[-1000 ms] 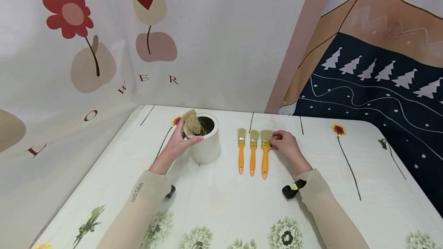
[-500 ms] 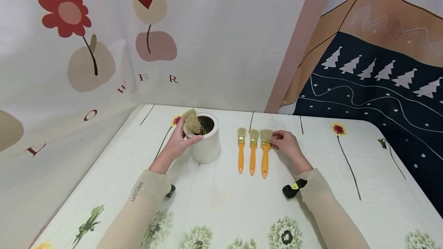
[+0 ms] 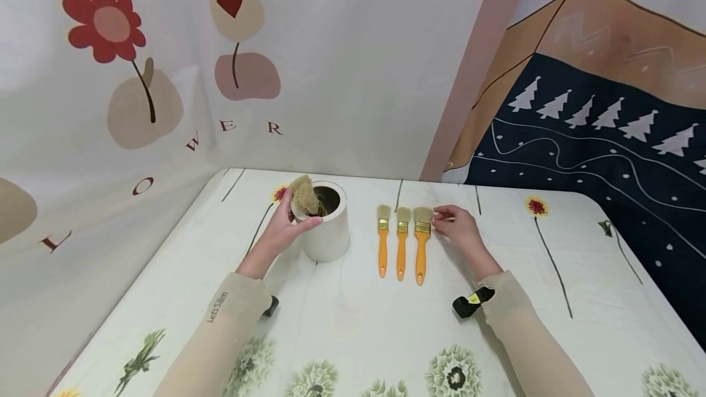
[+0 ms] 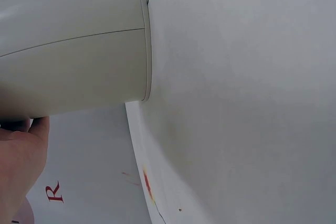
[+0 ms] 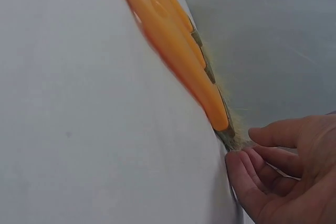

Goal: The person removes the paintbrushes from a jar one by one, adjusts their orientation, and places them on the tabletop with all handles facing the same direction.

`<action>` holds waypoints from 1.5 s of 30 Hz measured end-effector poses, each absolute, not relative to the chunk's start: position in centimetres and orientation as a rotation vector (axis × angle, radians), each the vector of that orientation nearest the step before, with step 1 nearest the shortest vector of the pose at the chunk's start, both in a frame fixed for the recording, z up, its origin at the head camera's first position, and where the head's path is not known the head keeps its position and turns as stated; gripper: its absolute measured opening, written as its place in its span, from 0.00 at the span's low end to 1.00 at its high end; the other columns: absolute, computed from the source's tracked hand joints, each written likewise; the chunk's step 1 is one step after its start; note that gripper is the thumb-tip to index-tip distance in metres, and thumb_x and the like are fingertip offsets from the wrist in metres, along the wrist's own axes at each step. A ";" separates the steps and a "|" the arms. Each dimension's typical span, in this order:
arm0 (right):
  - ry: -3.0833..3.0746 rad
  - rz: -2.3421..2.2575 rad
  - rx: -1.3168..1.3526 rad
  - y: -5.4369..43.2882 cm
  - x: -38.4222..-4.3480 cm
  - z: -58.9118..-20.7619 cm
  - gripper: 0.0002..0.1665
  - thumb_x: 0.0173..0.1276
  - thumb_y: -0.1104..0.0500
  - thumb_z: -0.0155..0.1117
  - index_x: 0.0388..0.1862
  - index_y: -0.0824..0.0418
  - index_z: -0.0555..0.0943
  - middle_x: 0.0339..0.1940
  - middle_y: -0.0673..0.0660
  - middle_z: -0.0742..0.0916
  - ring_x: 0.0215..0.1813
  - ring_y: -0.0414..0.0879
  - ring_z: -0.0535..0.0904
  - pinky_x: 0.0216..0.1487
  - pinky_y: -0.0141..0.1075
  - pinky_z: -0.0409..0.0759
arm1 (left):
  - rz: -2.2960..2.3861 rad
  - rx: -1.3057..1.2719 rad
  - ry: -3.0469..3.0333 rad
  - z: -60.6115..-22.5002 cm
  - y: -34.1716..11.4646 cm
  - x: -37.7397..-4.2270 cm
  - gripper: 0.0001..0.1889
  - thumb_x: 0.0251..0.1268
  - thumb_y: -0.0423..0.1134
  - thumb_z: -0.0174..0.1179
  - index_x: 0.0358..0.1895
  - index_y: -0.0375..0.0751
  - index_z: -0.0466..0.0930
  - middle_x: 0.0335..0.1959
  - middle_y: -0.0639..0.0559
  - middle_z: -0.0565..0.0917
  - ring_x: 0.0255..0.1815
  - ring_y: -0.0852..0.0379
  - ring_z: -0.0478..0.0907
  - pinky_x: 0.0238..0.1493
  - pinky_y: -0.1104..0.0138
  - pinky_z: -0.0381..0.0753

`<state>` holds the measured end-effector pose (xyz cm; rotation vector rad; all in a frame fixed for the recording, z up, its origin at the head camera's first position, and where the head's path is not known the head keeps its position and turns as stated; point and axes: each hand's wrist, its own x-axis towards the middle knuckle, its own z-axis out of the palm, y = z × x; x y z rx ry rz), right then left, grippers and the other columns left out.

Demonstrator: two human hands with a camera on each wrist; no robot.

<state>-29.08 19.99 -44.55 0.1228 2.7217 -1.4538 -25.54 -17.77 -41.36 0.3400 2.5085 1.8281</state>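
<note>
Near the table's back stands a white cylindrical pot (image 3: 327,244), dark inside. My left hand (image 3: 278,228) grips its upper left side, the thumb near the front rim. A tan, bristly clump (image 3: 305,195) pokes out over the rim beside those fingers; what lies below it is hidden. To the right, 3 flat paintbrushes with orange handles lie side by side, bristles away from me: a left one (image 3: 383,241), a middle one (image 3: 402,244) and a wider right one (image 3: 421,244). My right hand (image 3: 458,225) is beside the wider paintbrush's bristles, fingers loosely bent, thumb apart, holding nothing.
A white tablecloth (image 3: 342,336) printed with flowers covers the table. Behind it hang a pale flower-printed curtain (image 3: 353,78) and, to the right, a dark tree-patterned cloth (image 3: 595,158).
My right hand has shifted slightly right, its fingers loosening beside the wider paintbrush. My left hand, the pot and the paintbrushes stay in place; the head view drifts a little.
</note>
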 end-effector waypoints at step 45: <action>2.725 -1.669 -0.067 16.8 -28.9 -39.9 0.20 0.74 0.60 0.60 0.62 0.64 0.77 0.57 0.65 0.83 0.53 0.53 0.80 0.48 0.23 0.82 | 1.822 0.338 2.519 -41.5 -17.8 -25.5 0.51 0.63 0.45 0.65 0.81 0.46 0.40 0.80 0.36 0.50 0.82 0.36 0.45 0.79 0.39 0.44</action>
